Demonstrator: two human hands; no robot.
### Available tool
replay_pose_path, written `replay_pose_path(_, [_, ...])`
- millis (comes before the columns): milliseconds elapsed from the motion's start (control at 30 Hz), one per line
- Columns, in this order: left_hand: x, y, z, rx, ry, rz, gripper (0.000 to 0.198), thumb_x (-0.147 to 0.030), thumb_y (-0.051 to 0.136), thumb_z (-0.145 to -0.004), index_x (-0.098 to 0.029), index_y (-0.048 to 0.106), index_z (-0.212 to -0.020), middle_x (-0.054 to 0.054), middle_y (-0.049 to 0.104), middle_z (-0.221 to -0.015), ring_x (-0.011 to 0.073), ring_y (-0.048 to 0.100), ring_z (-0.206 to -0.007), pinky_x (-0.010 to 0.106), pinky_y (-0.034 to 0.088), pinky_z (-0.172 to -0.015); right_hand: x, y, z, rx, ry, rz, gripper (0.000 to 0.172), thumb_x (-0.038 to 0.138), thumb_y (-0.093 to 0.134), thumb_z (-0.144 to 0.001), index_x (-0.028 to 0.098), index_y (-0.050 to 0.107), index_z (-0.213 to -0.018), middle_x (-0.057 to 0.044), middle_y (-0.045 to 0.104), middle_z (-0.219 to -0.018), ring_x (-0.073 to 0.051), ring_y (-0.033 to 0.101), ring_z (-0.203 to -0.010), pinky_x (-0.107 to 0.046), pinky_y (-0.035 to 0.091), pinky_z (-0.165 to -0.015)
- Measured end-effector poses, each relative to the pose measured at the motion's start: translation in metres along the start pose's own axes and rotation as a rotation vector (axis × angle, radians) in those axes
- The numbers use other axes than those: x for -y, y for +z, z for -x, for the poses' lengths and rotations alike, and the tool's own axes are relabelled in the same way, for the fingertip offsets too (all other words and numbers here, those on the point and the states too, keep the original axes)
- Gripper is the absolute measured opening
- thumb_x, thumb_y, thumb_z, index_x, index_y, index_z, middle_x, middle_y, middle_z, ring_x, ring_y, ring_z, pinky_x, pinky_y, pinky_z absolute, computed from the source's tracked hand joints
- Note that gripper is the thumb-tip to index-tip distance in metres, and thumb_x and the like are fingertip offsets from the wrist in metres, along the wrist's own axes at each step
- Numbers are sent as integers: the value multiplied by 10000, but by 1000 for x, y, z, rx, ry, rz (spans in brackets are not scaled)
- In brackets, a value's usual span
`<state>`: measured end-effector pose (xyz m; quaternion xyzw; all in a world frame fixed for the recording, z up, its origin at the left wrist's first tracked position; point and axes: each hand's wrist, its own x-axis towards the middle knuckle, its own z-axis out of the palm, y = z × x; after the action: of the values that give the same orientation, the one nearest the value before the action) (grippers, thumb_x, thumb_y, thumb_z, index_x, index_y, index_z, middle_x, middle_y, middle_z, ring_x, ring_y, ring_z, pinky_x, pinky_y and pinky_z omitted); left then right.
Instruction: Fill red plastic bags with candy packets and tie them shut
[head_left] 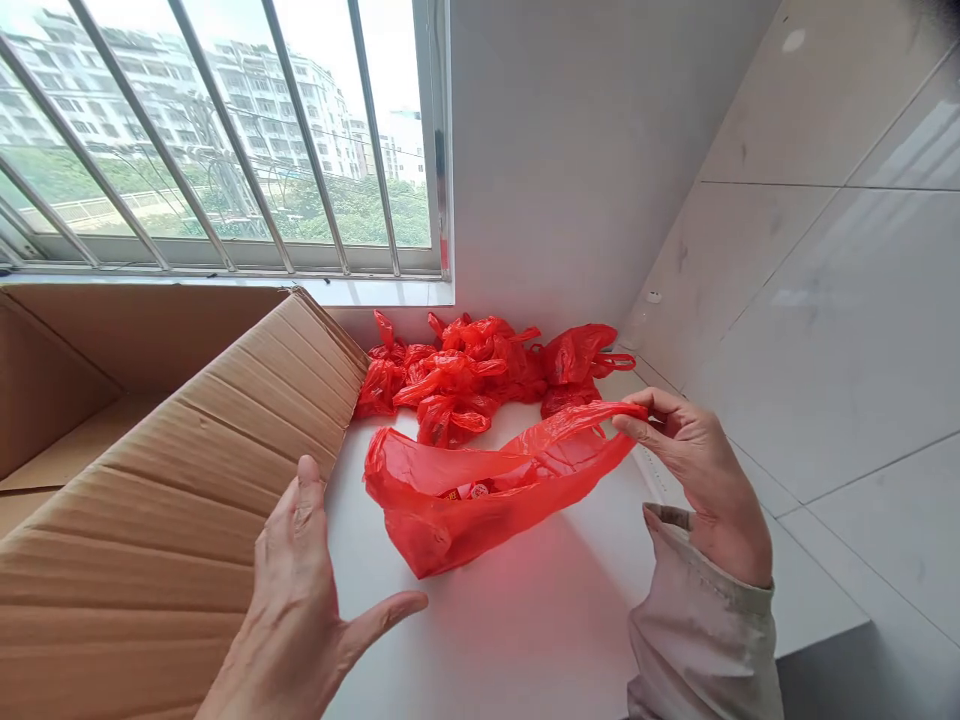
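Observation:
A red plastic bag (480, 525) with a wide open mouth stands on the white surface (540, 630) in the middle of the view. Small red items (478, 491) show inside it. My right hand (686, 450) pinches the bag's handle on the right and pulls it outward. To the left of the bag is my left hand (307, 590), fingers up and thumb spread, holding nothing and apart from the bag. Behind the bag lies a pile of tied red bags (457, 370) against the wall.
A large open cardboard box (187, 460) takes up the left side, its near flap slanting beside my left hand. Behind it is a barred window (225, 160). A tiled wall (840, 330) rises on the right.

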<state>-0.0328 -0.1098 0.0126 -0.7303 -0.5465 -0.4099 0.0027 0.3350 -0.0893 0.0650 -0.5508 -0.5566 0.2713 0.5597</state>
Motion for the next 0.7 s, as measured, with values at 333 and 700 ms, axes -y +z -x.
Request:
replay_pose_path(333, [-24, 62, -35, 234, -180, 600, 314, -484, 623, -857, -180, 660, -787, 35, 640, -806, 224, 635, -803, 342, 519, -739, 22, 40, 1, 241, -56, -278, 256, 332, 691, -838, 197, 524, -699, -22, 668, -810, -126, 556, -696, -230, 421, -583])
replay_pose_path(700, [-65, 53, -58, 299, -463, 1357, 265, -467, 587, -914, -206, 566, -878, -51, 474, -612, 101, 447, -539, 223, 433, -578, 50, 88, -6, 309, -255, -370, 157, 277, 692, -852, 218, 546, -860, 28, 557, -803, -90, 524, -679, -207, 430, -588])
